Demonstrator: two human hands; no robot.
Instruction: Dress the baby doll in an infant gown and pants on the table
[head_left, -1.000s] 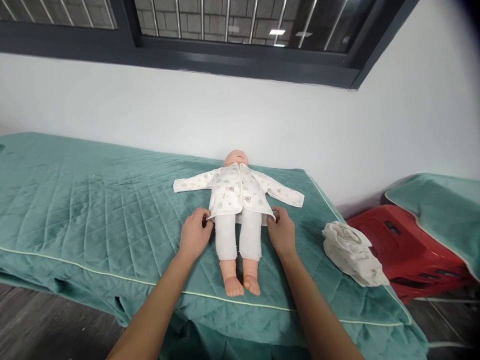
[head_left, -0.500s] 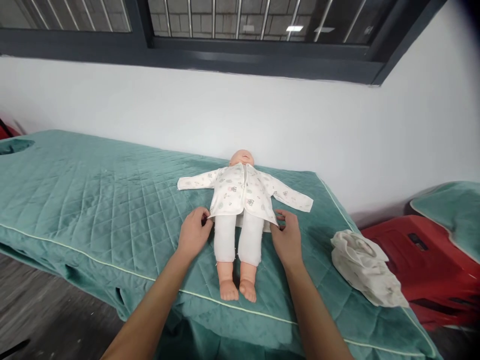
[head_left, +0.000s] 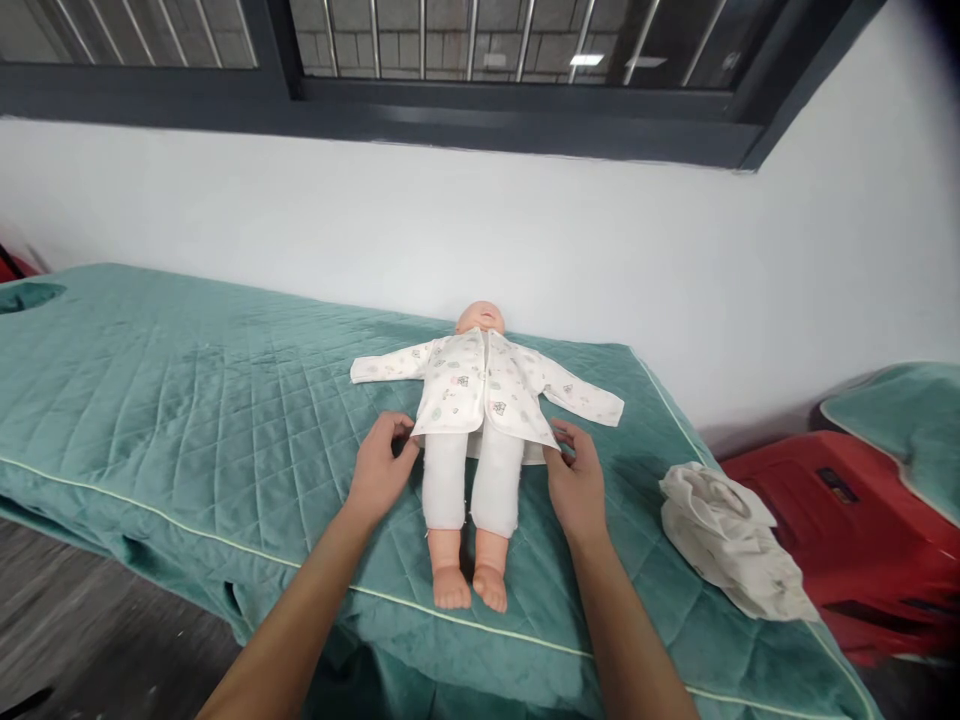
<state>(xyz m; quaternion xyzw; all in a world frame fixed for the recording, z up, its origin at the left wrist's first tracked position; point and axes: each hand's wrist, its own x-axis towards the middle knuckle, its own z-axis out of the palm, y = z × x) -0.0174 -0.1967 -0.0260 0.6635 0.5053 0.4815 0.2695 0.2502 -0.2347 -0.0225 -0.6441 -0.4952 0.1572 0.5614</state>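
Observation:
A baby doll [head_left: 448, 585] lies on its back, head toward the wall and bare feet toward me. White cloth covers its legs down to the shins. It wears a white printed baby jacket [head_left: 459, 385], whose long sleeves stretch out to both sides and hide the doll's hands. My left hand [head_left: 382, 465] pinches the jacket's lower left corner between thumb and fingers. At the lower right corner, my right hand [head_left: 576, 478] is likewise closed on the hem. The jacket's front edges meet down the chest and part slightly near the bottom.
Quilted green covering [head_left: 225, 430] spreads over the bed beneath the doll. A crumpled white cloth [head_left: 731, 540] lies at the bed's right edge, beside a red plastic stool [head_left: 855, 510]. Behind the bed rises a white wall [head_left: 300, 215] with a dark-framed window [head_left: 487, 120].
Both hands keep hold of the jacket's corners. The left corner has been drawn slightly outward to the left, spreading the hem a little. The view has shifted slightly.

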